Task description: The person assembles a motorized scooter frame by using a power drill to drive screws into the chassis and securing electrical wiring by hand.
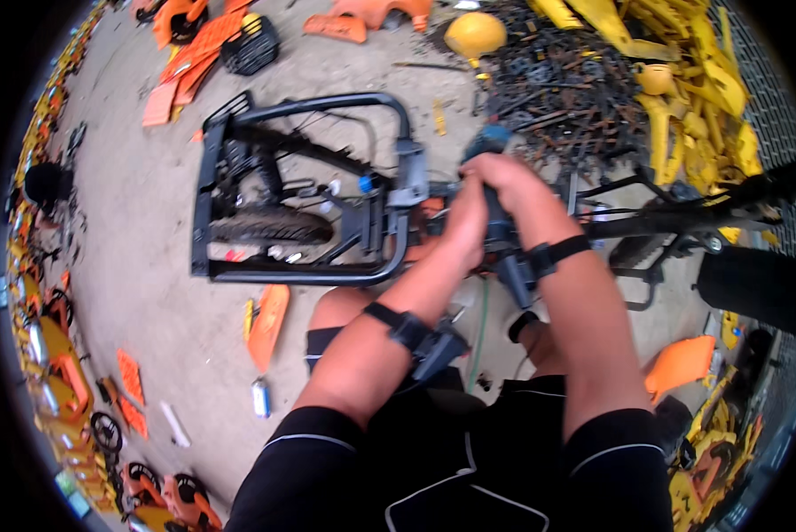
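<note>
Both my hands are closed around a dark blue power tool (494, 140), probably a cordless drill or wrench, over the middle of a stripped bike. My right hand (507, 174) wraps its upper part, and my left hand (470, 217) presses in from the left side. Motion blur and my fingers hide the tool's tip and what it touches. To the left lies the bike's black tubular rear frame (313, 277), enclosing a black tyre (274, 227). A grey metal bracket (410, 173) sits on the frame beside my left hand.
Beyond the bike lies a heap of dark metal parts (566, 97), with yellow plastic panels (659, 80) piled right of it. Orange panels (194, 58) and a black basket (250, 44) lie far left. A spray can (260, 398) and an orange piece (269, 328) are nearer me.
</note>
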`<state>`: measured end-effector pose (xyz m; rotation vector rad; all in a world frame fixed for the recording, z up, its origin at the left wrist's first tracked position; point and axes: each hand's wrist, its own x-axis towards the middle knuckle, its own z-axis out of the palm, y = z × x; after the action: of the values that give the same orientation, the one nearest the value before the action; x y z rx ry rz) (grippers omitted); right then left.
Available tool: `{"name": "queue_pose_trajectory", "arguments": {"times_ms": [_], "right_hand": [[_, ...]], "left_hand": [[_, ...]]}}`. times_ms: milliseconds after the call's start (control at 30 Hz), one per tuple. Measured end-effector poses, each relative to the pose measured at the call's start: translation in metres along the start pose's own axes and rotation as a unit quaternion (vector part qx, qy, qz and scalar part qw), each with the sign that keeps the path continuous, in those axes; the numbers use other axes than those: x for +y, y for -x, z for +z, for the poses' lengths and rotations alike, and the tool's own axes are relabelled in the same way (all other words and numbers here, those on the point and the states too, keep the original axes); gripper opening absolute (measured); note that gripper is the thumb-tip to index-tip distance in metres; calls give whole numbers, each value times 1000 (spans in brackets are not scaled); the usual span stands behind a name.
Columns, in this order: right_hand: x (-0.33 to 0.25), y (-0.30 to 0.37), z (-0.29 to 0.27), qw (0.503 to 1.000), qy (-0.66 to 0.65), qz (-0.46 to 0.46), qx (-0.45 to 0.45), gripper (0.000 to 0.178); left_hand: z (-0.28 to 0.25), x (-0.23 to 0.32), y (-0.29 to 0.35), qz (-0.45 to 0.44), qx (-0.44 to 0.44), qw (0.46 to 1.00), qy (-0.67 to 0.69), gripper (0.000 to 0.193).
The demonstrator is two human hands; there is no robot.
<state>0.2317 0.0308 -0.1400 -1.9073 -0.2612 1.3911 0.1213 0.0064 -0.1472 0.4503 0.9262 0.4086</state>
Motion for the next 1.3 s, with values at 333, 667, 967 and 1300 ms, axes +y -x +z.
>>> {"name": "queue_pose_trajectory", "arguments": {"times_ms": [333, 667, 967, 1300], "right_hand": [[36, -42, -22, 995, -35, -85, -42, 15], [38, -24, -73, 970, -211, 84, -91, 22], [21, 9, -34, 990, -137, -7, -30, 20], [0, -25, 6, 995, 90, -36, 29, 22]], "left_hand": [[34, 30, 51, 11, 52, 984, -173, 51], [23, -4, 17, 93, -67, 971, -208, 76], [29, 11, 18, 7, -23, 997, -78, 55], [11, 26, 1, 15, 29, 999, -39, 73]]}}
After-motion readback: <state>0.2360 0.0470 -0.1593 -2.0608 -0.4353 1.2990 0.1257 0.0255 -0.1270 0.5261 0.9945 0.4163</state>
